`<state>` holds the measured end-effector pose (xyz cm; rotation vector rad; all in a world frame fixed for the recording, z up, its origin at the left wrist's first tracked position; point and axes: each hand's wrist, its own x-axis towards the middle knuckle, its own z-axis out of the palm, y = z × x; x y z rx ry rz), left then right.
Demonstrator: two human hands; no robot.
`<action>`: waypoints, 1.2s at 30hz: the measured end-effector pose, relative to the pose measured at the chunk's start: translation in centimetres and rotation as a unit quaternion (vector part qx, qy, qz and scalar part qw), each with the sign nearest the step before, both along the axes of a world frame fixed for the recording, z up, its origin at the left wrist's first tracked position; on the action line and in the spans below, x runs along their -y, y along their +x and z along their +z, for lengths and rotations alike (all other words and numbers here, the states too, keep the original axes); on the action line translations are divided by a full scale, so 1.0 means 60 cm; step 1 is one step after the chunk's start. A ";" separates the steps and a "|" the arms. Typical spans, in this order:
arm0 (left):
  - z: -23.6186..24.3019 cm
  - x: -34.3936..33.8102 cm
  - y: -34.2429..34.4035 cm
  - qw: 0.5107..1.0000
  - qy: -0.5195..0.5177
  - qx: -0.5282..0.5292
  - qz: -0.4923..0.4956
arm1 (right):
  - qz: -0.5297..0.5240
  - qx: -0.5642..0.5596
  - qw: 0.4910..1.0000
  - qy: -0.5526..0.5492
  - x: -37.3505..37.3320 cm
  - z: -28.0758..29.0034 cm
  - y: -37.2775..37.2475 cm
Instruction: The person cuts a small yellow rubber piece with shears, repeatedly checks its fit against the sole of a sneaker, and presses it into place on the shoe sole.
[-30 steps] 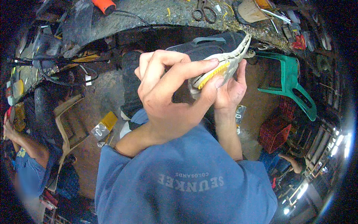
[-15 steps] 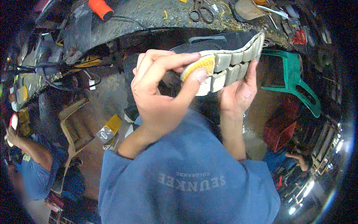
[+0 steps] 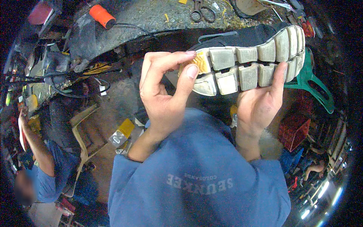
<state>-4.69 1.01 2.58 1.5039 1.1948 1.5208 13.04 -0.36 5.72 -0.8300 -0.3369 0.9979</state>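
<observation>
A black sneaker (image 3: 247, 77) is held up in front of me on its side, its grey-white blocky sole turned toward me. At the sole's left end is a yellow, ridged patch (image 3: 202, 63) where a block's surface differs from the others. My left hand (image 3: 162, 92) pinches this end, thumb on the sole beside the patch and a fingertip at the upper edge. My right hand (image 3: 261, 108) bears the other half from below, one finger lying up along the sole; its remaining fingers are hidden behind the sneaker.
Beyond the sneaker is a worn workbench (image 3: 151, 17) with an orange cylinder (image 3: 102, 16) on a black cord and dark scissors (image 3: 202, 11). A green plastic chair (image 3: 315, 89) and a red crate (image 3: 295, 130) stand at right. Another person (image 3: 53, 162) sits at left, near a wooden frame (image 3: 79, 132).
The sneaker has shifted right, and its sole has turned more fully toward me. Both hands have moved along with it, keeping their hold.
</observation>
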 end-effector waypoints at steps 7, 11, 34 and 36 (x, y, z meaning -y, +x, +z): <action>0.009 0.007 0.003 0.999 -0.034 -0.003 0.007 | 0.004 -0.023 1.000 -0.002 -0.001 -0.008 0.004; 0.005 0.001 -0.002 0.991 0.044 -0.120 0.030 | 0.019 -0.035 0.999 0.003 -0.001 -0.015 0.009; 0.006 0.010 -0.009 0.999 -0.033 0.027 -0.033 | 0.007 -0.002 1.000 -0.002 -0.010 -0.027 0.010; 0.002 0.009 -0.019 0.985 -0.073 0.134 -0.075 | 0.018 0.028 0.999 -0.029 -0.025 -0.017 0.015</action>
